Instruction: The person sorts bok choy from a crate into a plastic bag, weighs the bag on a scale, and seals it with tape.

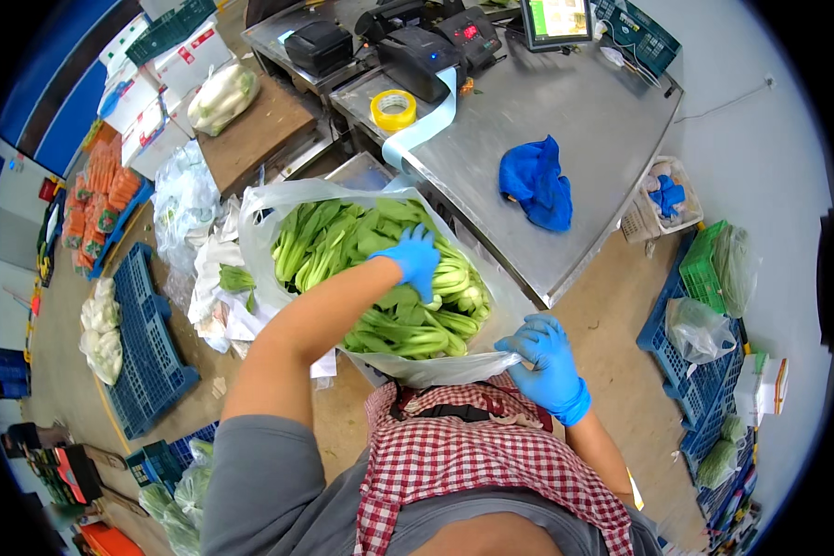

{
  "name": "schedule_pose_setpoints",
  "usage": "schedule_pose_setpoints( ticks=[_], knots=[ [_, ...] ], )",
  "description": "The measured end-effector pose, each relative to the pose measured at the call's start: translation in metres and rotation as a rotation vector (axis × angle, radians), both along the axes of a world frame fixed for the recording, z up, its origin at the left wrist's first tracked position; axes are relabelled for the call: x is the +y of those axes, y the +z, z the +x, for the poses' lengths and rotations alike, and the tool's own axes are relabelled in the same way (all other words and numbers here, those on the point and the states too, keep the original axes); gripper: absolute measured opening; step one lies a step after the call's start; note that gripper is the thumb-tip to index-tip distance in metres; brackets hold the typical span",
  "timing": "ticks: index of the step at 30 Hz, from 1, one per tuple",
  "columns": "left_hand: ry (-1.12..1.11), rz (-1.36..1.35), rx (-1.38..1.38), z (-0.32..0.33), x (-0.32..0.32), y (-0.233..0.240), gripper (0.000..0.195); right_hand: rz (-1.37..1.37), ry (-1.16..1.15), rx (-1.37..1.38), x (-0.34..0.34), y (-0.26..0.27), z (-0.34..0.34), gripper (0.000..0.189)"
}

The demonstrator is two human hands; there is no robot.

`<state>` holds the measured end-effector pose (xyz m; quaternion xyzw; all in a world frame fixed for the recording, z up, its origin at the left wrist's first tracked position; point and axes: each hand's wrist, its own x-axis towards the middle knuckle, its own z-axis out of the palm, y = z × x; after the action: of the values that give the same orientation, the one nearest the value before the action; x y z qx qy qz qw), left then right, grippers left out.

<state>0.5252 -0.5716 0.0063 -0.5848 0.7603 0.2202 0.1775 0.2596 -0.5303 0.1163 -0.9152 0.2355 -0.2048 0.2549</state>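
Observation:
A large clear plastic bag (264,229) stands wide-mouthed before me, filled with leafy green bok choy (403,333). The stalk ends lie towards the right and the leaves spread to the left. My left hand (411,263), in a blue glove, rests on top of the greens with its fingers spread; no stalk shows in its grasp. At the near right corner, my gloved right hand (545,365) pinches the rim of the bag between thumb and fingers. The bag's underside and what supports it are hidden.
Beyond the bag is a stainless steel table (472,174) with a blue cloth (536,184), yellow tape roll (393,110), label printer (417,62) and screen (557,22). Blue plastic pallets (142,340) lie left. A green crate (703,267) stands right. Bagged carrots (101,187) lie far left.

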Motion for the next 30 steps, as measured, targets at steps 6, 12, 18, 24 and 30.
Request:
schedule_pose_setpoints(
  ticks=[6, 12, 18, 24, 30],
  knots=[
    [-0.026, -0.05, -0.037, -0.001, 0.03, 0.005, 0.096, -0.047, -0.101, -0.009, 0.005, -0.011, -0.005, 0.027],
    [-0.013, -0.119, -0.08, -0.015, 0.04, 0.014, 0.084, -0.08, -0.162, -0.04, -0.004, -0.015, -0.005, 0.026],
    [-0.001, -0.109, 0.062, -0.002, 0.03, 0.024, 0.081, -0.068, -0.197, -0.088, 0.0, -0.014, -0.003, 0.027],
    [0.173, -0.303, 0.527, 0.026, 0.046, 0.087, 0.078, -0.038, -0.237, -0.091, 0.002, -0.019, -0.014, 0.025],
    [0.492, -0.303, 1.125, 0.07, 0.085, 0.102, 0.075, -0.045, -0.182, -0.127, -0.004, -0.023, -0.001, 0.027]
  ],
)
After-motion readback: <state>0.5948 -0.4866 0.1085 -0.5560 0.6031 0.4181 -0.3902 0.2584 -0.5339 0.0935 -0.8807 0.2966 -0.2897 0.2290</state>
